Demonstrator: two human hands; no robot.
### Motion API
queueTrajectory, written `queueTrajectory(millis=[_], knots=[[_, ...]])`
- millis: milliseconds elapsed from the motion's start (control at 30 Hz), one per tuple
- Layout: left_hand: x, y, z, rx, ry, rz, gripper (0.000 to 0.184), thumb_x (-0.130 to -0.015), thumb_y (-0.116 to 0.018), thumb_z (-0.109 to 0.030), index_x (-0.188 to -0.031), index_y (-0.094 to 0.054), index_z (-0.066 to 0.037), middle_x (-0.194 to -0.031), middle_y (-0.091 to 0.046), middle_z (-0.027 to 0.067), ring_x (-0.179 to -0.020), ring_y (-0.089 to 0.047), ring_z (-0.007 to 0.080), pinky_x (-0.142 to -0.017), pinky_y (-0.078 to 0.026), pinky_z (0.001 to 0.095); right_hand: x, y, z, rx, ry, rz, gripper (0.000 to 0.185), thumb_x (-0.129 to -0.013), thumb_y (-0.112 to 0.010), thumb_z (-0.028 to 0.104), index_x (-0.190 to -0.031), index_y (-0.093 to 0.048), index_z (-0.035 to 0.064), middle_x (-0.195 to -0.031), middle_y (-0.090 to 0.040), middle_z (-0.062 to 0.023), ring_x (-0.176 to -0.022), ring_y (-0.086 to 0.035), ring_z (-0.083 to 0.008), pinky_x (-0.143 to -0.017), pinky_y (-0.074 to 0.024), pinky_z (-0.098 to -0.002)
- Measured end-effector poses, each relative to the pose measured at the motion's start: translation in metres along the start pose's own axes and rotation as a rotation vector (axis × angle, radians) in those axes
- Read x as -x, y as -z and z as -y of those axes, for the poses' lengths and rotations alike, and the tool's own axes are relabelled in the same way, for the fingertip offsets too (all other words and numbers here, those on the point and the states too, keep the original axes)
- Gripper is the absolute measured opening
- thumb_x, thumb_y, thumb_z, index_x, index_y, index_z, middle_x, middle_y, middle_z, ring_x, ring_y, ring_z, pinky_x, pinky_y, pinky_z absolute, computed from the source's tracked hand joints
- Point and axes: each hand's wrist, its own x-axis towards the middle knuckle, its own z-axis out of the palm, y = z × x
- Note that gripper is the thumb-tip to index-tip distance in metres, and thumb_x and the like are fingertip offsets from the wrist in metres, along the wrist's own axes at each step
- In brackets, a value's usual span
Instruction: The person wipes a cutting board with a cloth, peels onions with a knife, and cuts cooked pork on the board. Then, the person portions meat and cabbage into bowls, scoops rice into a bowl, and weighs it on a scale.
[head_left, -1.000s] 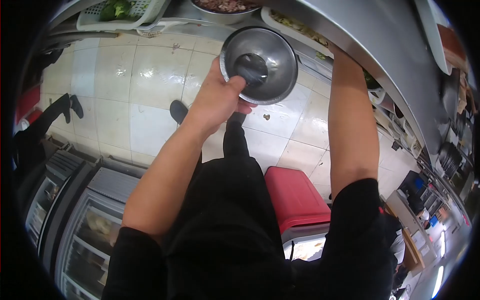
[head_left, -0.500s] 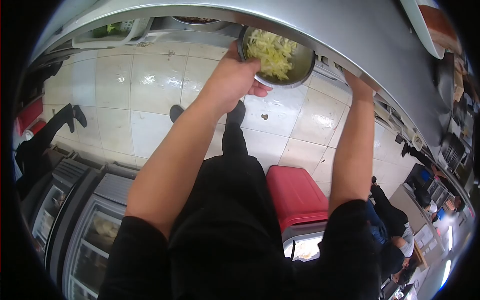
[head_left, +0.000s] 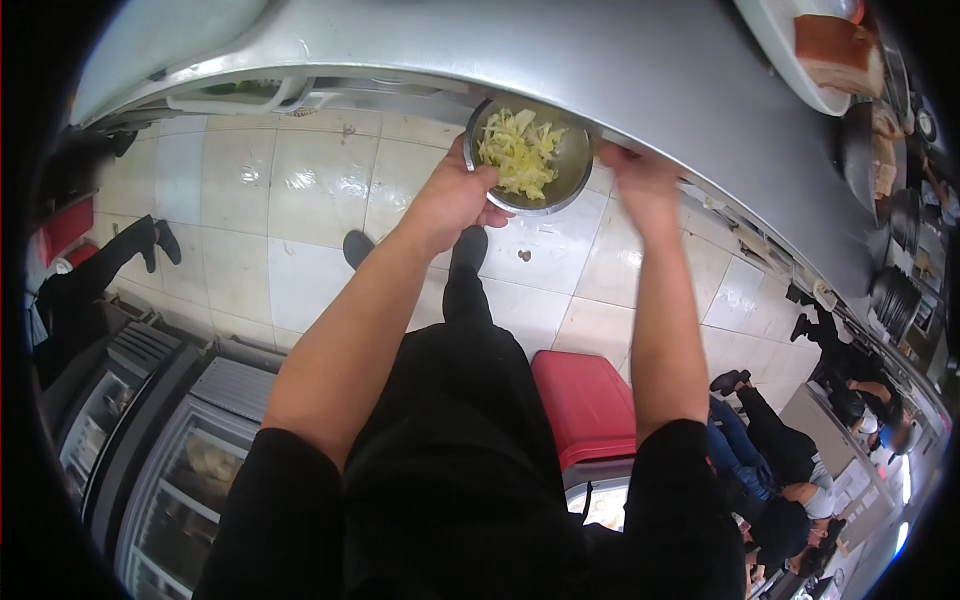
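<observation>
My left hand grips the left rim of a round metal bowl, thumb over the edge and fingers underneath. Pale yellow-green shredded vegetable, like cabbage or lettuce, lies in its left part. The bowl is tilted toward me, just off the edge of the steel counter. To the right of the bowl, close by it, is my right hand. It is smeared by motion and partly beneath the counter's edge, so its fingers do not show clearly.
A red bin lid is beside my leg. Glass-topped freezers stand at lower left. On the counter at right are a white dish with a block of meat and dark pans. Other people are at the right.
The bowl has come slightly toward me and out from the counter's edge, in my left hand. My right hand has moved left from under the counter to beside the bowl.
</observation>
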Motion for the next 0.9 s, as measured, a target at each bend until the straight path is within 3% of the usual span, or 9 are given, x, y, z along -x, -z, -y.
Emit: queueTrajectory(millis=[67,133,233,267,333,400,533,700,900], knots=[[0.009,0.0,-0.004,-0.045,-0.004,0.006,0.058,-0.093,-0.044,-0.003,-0.148,-0.027,-0.007,-0.115,-0.061,0.0177,-0.077,-0.069,0.0232,-0.057,-0.06,0.0297,0.029,-0.022,0.019,0.143,0.49,0.009,0.043,-0.086,-0.066,0.012,-0.129,-0.059,0.0081,-0.108,-0.07,-0.0177,-0.095,-0.067,-0.0334,-0.084,-0.0518,-0.0379],[0.025,0.004,-0.008,-0.09,-0.03,0.004,0.057,-0.093,-0.045,-0.003,-0.147,-0.028,-0.007,-0.115,-0.061,0.0167,-0.079,-0.069,0.0229,-0.057,-0.06,0.0306,0.054,-0.008,0.051,-0.008,0.337,0.046,0.036,-0.086,-0.062,0.007,-0.122,-0.063,0.0066,-0.107,-0.066,-0.0239,-0.094,-0.064,-0.0411,-0.084,-0.0504,-0.0432],[0.065,0.012,-0.023,-0.19,-0.008,0.039,0.06,-0.092,-0.046,-0.006,-0.149,-0.029,-0.01,-0.116,-0.061,0.0158,-0.085,-0.067,0.0231,-0.058,-0.06,0.0336,0.083,0.008,0.081,0.079,0.277,0.125,0.027,-0.087,-0.061,0.006,-0.113,-0.067,0.0052,-0.107,-0.068,-0.0193,-0.092,-0.066,-0.035,-0.086,-0.051,-0.0399],[0.081,0.013,-0.027,-0.18,-0.052,0.023,0.055,-0.093,-0.044,-0.006,-0.147,-0.031,-0.008,-0.11,-0.062,0.0167,-0.07,-0.066,0.021,-0.053,-0.058,0.0307,0.088,0.004,0.074,0.14,0.595,0.125,0.021,-0.082,-0.067,0.006,-0.103,-0.07,0.0068,-0.113,-0.067,-0.0167,-0.102,-0.063,-0.0342,-0.094,-0.0477,-0.0416],[0.12,0.014,-0.045,-0.199,-0.078,0.078,0.058,-0.092,-0.045,-0.008,-0.149,-0.031,-0.01,-0.114,-0.062,0.0159,-0.078,-0.067,0.0223,-0.053,-0.057,0.0307,0.111,0.021,0.106,0.214,1.013,0.025,0.031,-0.08,-0.071,0.013,-0.111,-0.07,0.0088,-0.119,-0.066,-0.0106,-0.102,-0.062,-0.0321,-0.095,-0.0482,-0.0408],[0.159,0.022,-0.066,-0.292,-0.082,0.085,0.058,-0.091,-0.047,-0.01,-0.147,-0.033,-0.01,-0.118,-0.06,0.0153,-0.09,-0.066,0.0216,-0.055,-0.057,0.0313,0.125,0.05,0.156,-0.05,0.976,0.118,0.035,-0.082,-0.072,0.015,-0.116,-0.069,0.0087,-0.12,-0.064,-0.0114,-0.1,-0.062,-0.032,-0.092,-0.0501,-0.0409],[0.228,0.071,-0.106,-0.307,-0.172,-0.008,0.053,-0.088,-0.049,-0.006,-0.14,-0.039,-0.003,-0.108,-0.063,0.0154,-0.079,-0.067,0.0207,-0.055,-0.057,0.0298,0.104,0.061,0.223,-0.183,0.72,-0.071,0.057,-0.083,-0.072,0.02,-0.137,-0.053,0.012,-0.106,-0.06,-0.0191,-0.09,-0.063,-0.0371,-0.081,-0.0525,-0.0461],[0.272,0.159,-0.155,-0.167,-0.366,-0.275,0.06,-0.085,-0.052,-0.002,-0.143,-0.035,-0.003,-0.115,-0.062,0.0158,-0.087,-0.069,0.0247,-0.056,-0.06,0.0347,0.039,0.006,0.265,0.046,0.6,-0.296,0.041,-0.082,-0.075,0.024,-0.114,-0.057,0.0051,-0.105,-0.05,-0.0259,-0.084,-0.059,-0.0418,-0.078,-0.0504,-0.0466],[0.255,0.226,-0.232,-0.146,-0.562,-0.4,0.054,-0.084,-0.048,0.0,-0.137,-0.038,-0.002,-0.113,-0.061,0.0178,-0.079,-0.069,0.0235,-0.05,-0.058,0.0297,0.054,0.004,0.314,-0.259,0.597,-0.269,0.032,-0.073,-0.083,0.019,-0.094,-0.062,0.0056,-0.097,-0.052,-0.0118,-0.082,-0.058,-0.0229,-0.071,-0.0506,-0.0353]])
